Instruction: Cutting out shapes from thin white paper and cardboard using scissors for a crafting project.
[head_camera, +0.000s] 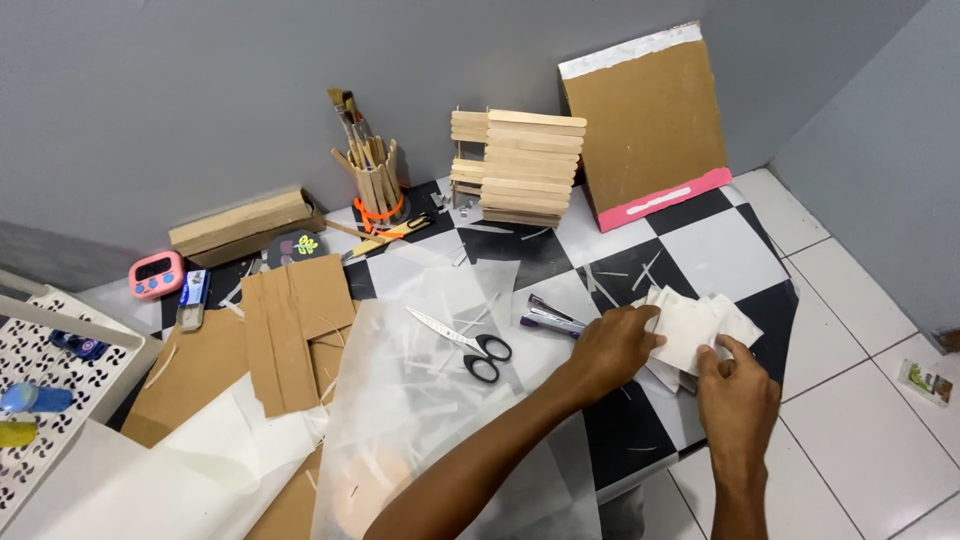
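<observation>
Both hands hold the white paper pieces (692, 325) near the worktop's right edge: left hand (612, 350) pressing on top, right hand (737, 390) pinching the near edge. The paper looks light, thin, bendy and easy to tear, so gripping the edges seems best.

Matt white paper pieces (690, 325); glossy checkered tabletop (690, 250); rough brown cardboard (295, 330)

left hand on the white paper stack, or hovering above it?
Touching. The head view shows the left hand with fingers lying flat on the white paper stack, no gap; the right hand pinches its near edge too.
</observation>
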